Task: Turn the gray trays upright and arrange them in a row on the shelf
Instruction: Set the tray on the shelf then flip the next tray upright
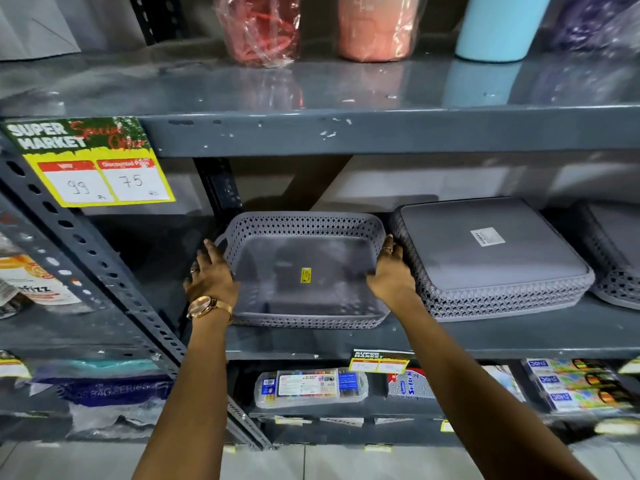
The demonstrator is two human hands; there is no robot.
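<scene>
Head view: upright gray tray sits gripped between both hands' fingers.

- Dim, cool indoor light; glare sheens the upper shelf.
- Deep shadow under it.
- Wide-angle bending at edges.
- Top items softly blurred.

A single wide-angle camera worn on the person's head looks forward and slightly down, close to a gray metal shelf that fills the frame. The middle shelf level sits at center, with the upper level across the top and lower levels along the bottom. Both forearms reach in from the bottom edge.
</scene>
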